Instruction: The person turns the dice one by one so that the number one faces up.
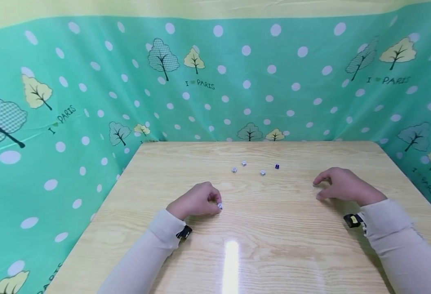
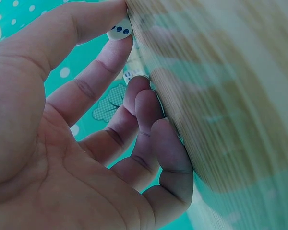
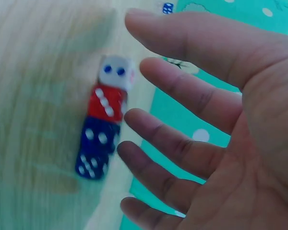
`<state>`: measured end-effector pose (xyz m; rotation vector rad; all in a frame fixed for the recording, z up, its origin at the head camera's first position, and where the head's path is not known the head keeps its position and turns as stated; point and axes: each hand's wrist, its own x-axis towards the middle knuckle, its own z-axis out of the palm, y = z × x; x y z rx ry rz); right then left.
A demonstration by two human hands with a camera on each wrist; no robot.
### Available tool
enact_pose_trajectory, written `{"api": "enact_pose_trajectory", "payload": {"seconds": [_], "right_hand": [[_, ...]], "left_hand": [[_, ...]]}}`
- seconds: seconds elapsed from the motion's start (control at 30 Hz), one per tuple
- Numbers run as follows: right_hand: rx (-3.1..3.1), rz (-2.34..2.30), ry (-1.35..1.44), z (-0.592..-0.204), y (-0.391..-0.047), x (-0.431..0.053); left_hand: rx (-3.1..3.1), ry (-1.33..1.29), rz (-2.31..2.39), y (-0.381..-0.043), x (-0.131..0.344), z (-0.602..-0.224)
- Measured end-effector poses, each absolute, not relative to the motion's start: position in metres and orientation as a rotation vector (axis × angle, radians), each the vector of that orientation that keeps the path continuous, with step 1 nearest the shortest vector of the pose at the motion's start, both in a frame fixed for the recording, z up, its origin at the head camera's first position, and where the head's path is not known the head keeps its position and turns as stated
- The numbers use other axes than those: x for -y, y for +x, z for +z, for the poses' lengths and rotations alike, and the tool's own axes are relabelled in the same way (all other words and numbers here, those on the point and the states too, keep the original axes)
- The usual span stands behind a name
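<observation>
My left hand (image 1: 200,200) pinches a white die (image 1: 220,206) with blue pips between thumb and index finger, close to the wooden tabletop. The same die (image 2: 119,30) shows between those fingertips in the left wrist view, the other fingers curled loosely along the wood. My right hand (image 1: 345,185) holds nothing, its fingers spread and slightly bent over the right side of the table. Beside its fingertips, the right wrist view shows a line of touching dice: a white die (image 3: 115,73), a red die (image 3: 107,104) and two blue dice (image 3: 100,132). In the head view the right hand hides this line.
Farther back lie three loose white dice (image 1: 234,170) and a dark blue die (image 1: 277,166). The light wooden table (image 1: 274,245) meets a green dotted curtain (image 1: 245,98) at its back and sides. A bright light reflection lies near the front.
</observation>
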<state>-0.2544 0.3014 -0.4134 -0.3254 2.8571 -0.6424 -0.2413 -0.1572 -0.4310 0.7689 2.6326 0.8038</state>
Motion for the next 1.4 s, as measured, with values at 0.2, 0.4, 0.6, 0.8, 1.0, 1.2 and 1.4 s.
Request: {"api": "enact_pose_trajectory", "payload": {"seconds": [0.2, 0.4, 0.6, 0.8, 1.0, 1.2, 1.4], "right_hand": [[-2.82, -0.737, -0.307, -0.421, -0.263, -0.289], [-2.894, -0.674, -0.362, -0.425, -0.276, -0.274], [-2.91, -0.665, -0.39, -0.425, -0.285, -0.261], [-2.915, -0.679, -0.402, -0.428, -0.294, -0.253], [-2.928, -0.706, -0.418, -0.431, -0.3, -0.243], [-2.935, -0.705, -0.418, -0.43, -0.306, -0.234], [-2.926, -0.728, -0.397, -0.429, -0.313, -0.226]], "left_hand": [[-2.646, 0.761, 0.785, -0.242, 0.156, -0.432], [-2.657, 0.776, 0.787, -0.241, 0.155, -0.43], [-2.644, 0.775, 0.786, -0.242, 0.156, -0.432], [-2.641, 0.793, 0.793, -0.244, 0.155, -0.433], [-2.635, 0.786, 0.795, -0.242, 0.156, -0.434], [-2.631, 0.769, 0.787, -0.242, 0.157, -0.434], [-2.66, 0.798, 0.759, -0.245, 0.156, -0.436]]}}
